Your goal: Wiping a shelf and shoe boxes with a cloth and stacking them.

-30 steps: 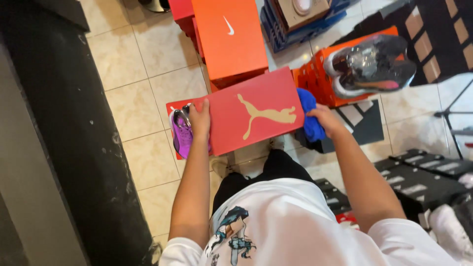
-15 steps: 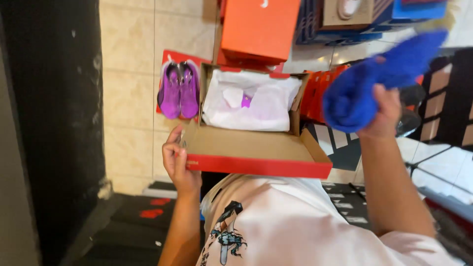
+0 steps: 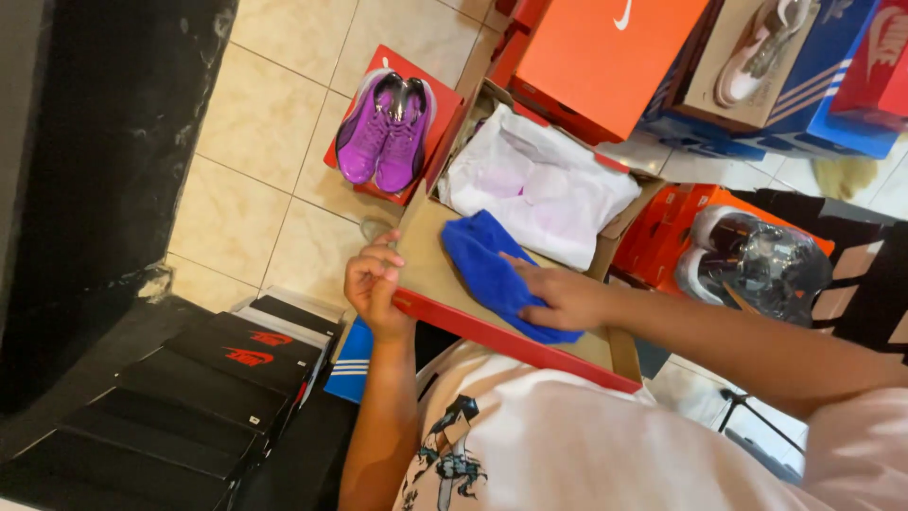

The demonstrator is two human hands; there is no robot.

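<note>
An open red shoe box (image 3: 430, 270) with a brown cardboard inside rests against my body, its flipped-back lid nearest me. White wrapping paper (image 3: 539, 185) fills the box itself. My left hand (image 3: 375, 287) grips the left edge of the lid. My right hand (image 3: 566, 298) presses a blue cloth (image 3: 492, 270) flat onto the inner face of the lid. A pair of purple shoes (image 3: 386, 128) lies on a red box on the tiled floor just beyond.
Orange box (image 3: 605, 61), blue boxes (image 3: 804, 90) and a brown box holding a pale shoe (image 3: 757, 43) are stacked ahead. Plastic-wrapped shoes (image 3: 757, 265) sit on an orange box at right. Black boxes (image 3: 213, 369) are stacked lower left beside a dark wall (image 3: 104, 161).
One second ago the lid was shut. It was then opened, and my right hand brought the blue cloth down from the air onto the lid's inner face.
</note>
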